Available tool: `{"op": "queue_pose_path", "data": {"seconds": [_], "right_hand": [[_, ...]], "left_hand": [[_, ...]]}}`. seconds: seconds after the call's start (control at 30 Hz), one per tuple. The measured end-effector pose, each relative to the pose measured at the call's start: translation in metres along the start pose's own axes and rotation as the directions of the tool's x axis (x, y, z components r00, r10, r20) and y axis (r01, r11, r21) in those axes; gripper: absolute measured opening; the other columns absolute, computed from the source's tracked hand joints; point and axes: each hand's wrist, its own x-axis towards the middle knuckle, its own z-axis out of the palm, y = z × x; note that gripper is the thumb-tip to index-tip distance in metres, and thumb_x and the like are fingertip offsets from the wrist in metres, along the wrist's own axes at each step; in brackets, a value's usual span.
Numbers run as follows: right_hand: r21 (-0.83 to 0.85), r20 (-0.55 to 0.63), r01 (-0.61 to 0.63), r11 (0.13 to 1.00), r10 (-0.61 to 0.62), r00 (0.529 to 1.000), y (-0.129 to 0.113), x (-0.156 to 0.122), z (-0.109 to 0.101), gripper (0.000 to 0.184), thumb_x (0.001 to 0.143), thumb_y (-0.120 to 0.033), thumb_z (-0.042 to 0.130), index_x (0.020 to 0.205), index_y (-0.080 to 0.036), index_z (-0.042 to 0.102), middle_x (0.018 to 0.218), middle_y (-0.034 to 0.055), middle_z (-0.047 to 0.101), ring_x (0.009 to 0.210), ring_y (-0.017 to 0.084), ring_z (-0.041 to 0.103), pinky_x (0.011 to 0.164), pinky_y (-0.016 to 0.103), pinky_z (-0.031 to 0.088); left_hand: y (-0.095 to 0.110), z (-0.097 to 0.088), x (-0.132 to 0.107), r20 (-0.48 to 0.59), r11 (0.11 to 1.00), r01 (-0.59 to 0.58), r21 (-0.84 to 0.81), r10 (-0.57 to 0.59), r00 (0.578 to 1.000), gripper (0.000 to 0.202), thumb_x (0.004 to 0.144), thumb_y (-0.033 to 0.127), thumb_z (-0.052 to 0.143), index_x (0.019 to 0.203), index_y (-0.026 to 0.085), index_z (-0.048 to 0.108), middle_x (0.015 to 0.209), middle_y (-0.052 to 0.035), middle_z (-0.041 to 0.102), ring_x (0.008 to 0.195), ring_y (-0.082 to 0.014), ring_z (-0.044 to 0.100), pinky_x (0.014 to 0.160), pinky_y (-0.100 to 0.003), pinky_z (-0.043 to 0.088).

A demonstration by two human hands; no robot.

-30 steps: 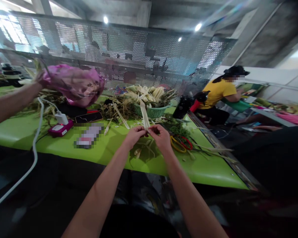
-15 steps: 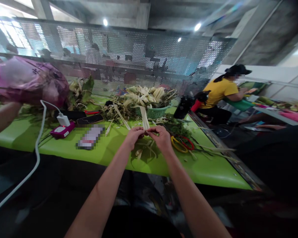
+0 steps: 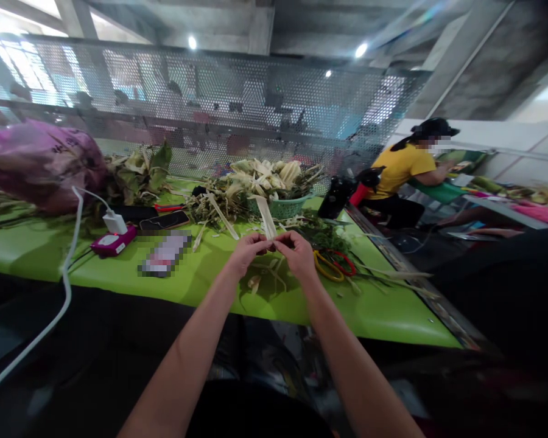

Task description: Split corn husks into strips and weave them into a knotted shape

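Note:
A pale, flat strip of dried husk or leaf (image 3: 265, 218) stands up between my hands over the green table. My left hand (image 3: 248, 250) pinches its lower end from the left. From the right, the thumb and finger of my right hand (image 3: 298, 250) close on the same end, so the fingertips of both hands meet. Thin loose scraps (image 3: 254, 283) lie on the table below. Behind my hands a green basket (image 3: 285, 208) bears a heap of pale dried husks (image 3: 269, 173). Scissors with yellow and red handles (image 3: 331, 266) lie beside my right hand.
A phone (image 3: 165, 252), a dark phone (image 3: 164, 220), a purple power socket (image 3: 114, 241) and a white cable (image 3: 68, 267) are on the left. Beyond them sits a pink plastic bag (image 3: 45, 161). A perforated metal screen (image 3: 237, 103) stands behind. A person in yellow (image 3: 402, 167) sits right.
The upper end of the strip has tipped slightly to the left between my fingers. At the far left, another person's arm and the pink bag have moved left and down.

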Motion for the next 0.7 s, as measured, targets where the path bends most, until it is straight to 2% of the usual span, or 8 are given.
{"op": "queue_pose_path", "data": {"seconds": [0.07,0.17,0.3,0.43,0.57,0.7], "right_hand": [[0.020,0.001,0.022,1.000,-0.022,1.000,0.001,0.001,0.000,0.018,0.071,-0.034,0.068,0.077,-0.019,0.061,0.067,-0.0009,0.061,0.061,0.015,0.056,0.061,0.028,0.044],[-0.049,0.011,0.110,0.993,-0.109,0.994,0.004,0.002,0.000,0.016,0.074,-0.033,0.067,0.081,-0.019,0.065,0.070,0.0000,0.062,0.064,0.015,0.054,0.063,0.028,0.043],[-0.170,0.023,0.197,0.966,-0.196,0.980,0.010,0.002,-0.001,0.015,0.075,-0.033,0.067,0.083,-0.020,0.069,0.080,0.0028,0.066,0.075,0.017,0.058,0.072,0.031,0.045],[-0.241,0.010,0.232,0.943,-0.236,0.972,0.010,0.003,-0.002,0.014,0.075,-0.033,0.068,0.080,-0.021,0.069,0.079,0.0035,0.067,0.078,0.020,0.059,0.074,0.033,0.045],[-0.305,0.027,0.278,0.911,-0.283,0.959,0.007,0.004,-0.002,0.011,0.075,-0.033,0.068,0.076,-0.021,0.069,0.077,0.0034,0.067,0.080,0.021,0.058,0.077,0.034,0.043],[-0.342,0.014,0.243,0.908,-0.254,0.967,0.006,0.002,-0.003,0.013,0.076,-0.033,0.067,0.075,-0.021,0.067,0.077,0.0038,0.065,0.079,0.020,0.057,0.075,0.034,0.043]], "left_hand": [[0.000,0.000,0.000,-0.001,0.999,-0.005,0.035,0.005,1.000,0.019,0.062,0.030,0.072,0.063,0.016,0.059,0.061,-0.0009,0.062,0.053,-0.0073,0.047,0.055,-0.022,0.033],[-0.002,-0.001,0.001,-0.044,0.998,0.007,0.061,-0.004,0.999,0.016,0.065,0.028,0.067,0.060,0.016,0.058,0.057,-0.0003,0.060,0.050,-0.0067,0.044,0.052,-0.022,0.031],[-0.004,-0.003,0.002,-0.088,1.000,0.024,-0.014,-0.025,0.996,0.015,0.063,0.026,0.066,0.058,0.016,0.056,0.054,0.0007,0.058,0.048,-0.0064,0.044,0.050,-0.021,0.030],[-0.007,-0.005,0.004,-0.093,0.994,0.068,-0.081,-0.075,0.993,0.012,0.061,0.022,0.067,0.062,0.016,0.057,0.058,-0.0001,0.061,0.049,-0.0066,0.046,0.050,-0.020,0.032],[-0.009,-0.006,0.006,-0.106,0.993,0.061,-0.104,-0.072,0.992,0.012,0.058,0.018,0.067,0.066,0.016,0.060,0.057,0.0018,0.058,0.049,-0.0057,0.046,0.050,-0.020,0.031],[-0.005,-0.003,0.003,-0.096,0.993,0.052,-0.105,-0.062,0.993,0.014,0.058,0.019,0.068,0.065,0.016,0.057,0.058,0.0021,0.058,0.048,-0.0052,0.044,0.050,-0.019,0.030]]}}
